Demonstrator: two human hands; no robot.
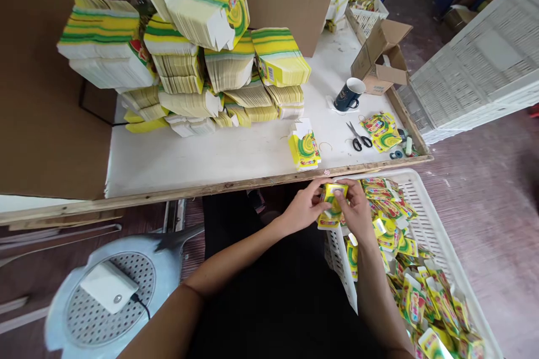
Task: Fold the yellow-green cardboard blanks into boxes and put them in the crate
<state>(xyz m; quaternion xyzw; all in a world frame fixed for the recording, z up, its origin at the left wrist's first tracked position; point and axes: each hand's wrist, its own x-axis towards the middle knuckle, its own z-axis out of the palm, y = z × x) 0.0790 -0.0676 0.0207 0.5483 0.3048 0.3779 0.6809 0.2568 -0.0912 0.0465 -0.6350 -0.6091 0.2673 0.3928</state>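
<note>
Both my hands hold one small yellow-green printed carton [332, 207] just in front of the table's edge. My left hand [306, 205] grips its left side, with the thumb on the front face. On its right side my right hand [355, 208] closes round it, thumb pressed near the upper part. Under and beside my right forearm stands a white plastic basket [442, 235] full of small printed cartons [438, 297]. A little pile of flat cartons [305, 146] lies on the table ahead of my hands.
Stacks of flat cartons [227, 67] rise at the table's back left. Scissors [359, 137], a dark mug [349, 94] and an opened cardboard box [381, 59] are on the right. A blue-grey stool [164, 258] with a white device [108, 286] stands at lower left.
</note>
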